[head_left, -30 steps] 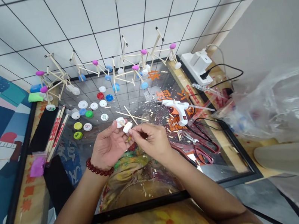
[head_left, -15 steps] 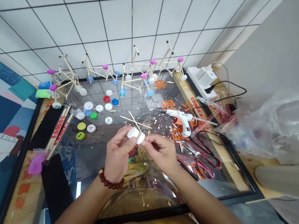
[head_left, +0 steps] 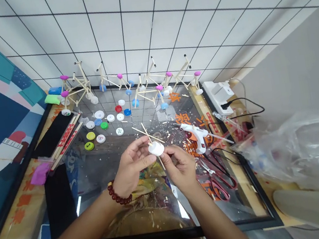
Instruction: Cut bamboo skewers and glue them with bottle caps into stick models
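White bottle caps (head_left: 156,148) are held up between my hands over the middle of the glass-topped table, one overlapping the other so their edges merge. My left hand (head_left: 132,164), with a red bead bracelet at the wrist, has its thumb and fingertips on their left side. On the right edge, my right hand (head_left: 180,165) pinches with thumb and curled fingers. A thin wooden stick (head_left: 162,162) sticks out below the caps; whether it runs through them is hidden. Just beyond, crossed wooden sticks (head_left: 156,137) lie on the glass.
Loose coloured bottle caps (head_left: 104,125) lie at centre left. Stick-and-cap models (head_left: 155,90) stand along the wall. A white glue gun (head_left: 195,134) and red-handled scissors (head_left: 218,185) lie to the right, near a power strip (head_left: 218,93). Packaged sticks (head_left: 66,140) lie left.
The two white caps have turned and now overlap, where before they showed side by side. A stick now shows below them. The whole view has shifted slightly.
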Action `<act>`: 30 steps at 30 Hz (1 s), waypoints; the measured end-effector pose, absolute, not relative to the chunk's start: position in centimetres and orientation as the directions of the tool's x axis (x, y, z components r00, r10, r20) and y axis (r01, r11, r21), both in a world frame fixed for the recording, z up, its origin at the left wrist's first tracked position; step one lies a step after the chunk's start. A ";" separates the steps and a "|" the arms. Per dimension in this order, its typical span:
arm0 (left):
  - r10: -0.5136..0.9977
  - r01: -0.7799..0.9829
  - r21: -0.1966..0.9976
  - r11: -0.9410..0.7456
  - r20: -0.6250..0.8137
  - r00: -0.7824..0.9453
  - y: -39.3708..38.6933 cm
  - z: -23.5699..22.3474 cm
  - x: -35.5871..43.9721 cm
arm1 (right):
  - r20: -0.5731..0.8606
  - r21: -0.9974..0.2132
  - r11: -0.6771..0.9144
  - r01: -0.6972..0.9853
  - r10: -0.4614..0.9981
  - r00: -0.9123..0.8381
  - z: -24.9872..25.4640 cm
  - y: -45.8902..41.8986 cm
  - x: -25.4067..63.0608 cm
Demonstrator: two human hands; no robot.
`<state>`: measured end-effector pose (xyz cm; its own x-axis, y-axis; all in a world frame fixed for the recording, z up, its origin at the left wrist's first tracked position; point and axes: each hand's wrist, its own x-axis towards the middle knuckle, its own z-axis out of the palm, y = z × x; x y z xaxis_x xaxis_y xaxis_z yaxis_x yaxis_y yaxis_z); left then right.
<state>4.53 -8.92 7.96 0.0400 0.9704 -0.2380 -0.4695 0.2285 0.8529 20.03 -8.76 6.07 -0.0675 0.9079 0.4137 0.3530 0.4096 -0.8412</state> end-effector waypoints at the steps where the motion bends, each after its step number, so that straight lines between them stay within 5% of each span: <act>1: 0.978 -0.419 0.886 0.199 -0.207 0.026 -8.7 8.1 4.1 | 0.454 -0.793 0.449 0.412 0.886 -0.093 6.2 -8.7 20.2; 5: 0.994 0.044 0.994 -0.105 0.105 0.012 -7.9 9.3 2.4 | 0.578 -0.547 0.546 0.635 0.794 -0.185 6.4 -8.3 21.2; 10: 0.938 0.483 0.805 -0.345 0.307 0.159 -7.5 10.2 1.5 | 0.597 -0.378 0.575 0.726 0.750 -0.284 6.4 -8.2 21.8; 19: 0.904 0.518 0.742 -0.425 0.329 0.271 -7.6 9.5 1.6 | 0.520 -0.531 0.573 0.624 0.802 -0.294 6.7 -8.1 21.7; 30: 0.889 0.519 0.722 -0.457 0.351 0.294 -7.4 9.8 1.8 | 0.493 -0.571 0.598 0.563 0.798 -0.348 6.6 -8.2 21.4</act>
<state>1.79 -7.43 9.80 0.2943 0.8887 0.3514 0.5191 -0.4574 0.7220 21.42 -8.17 6.60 -0.3478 0.7976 0.4929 0.5629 0.5981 -0.5705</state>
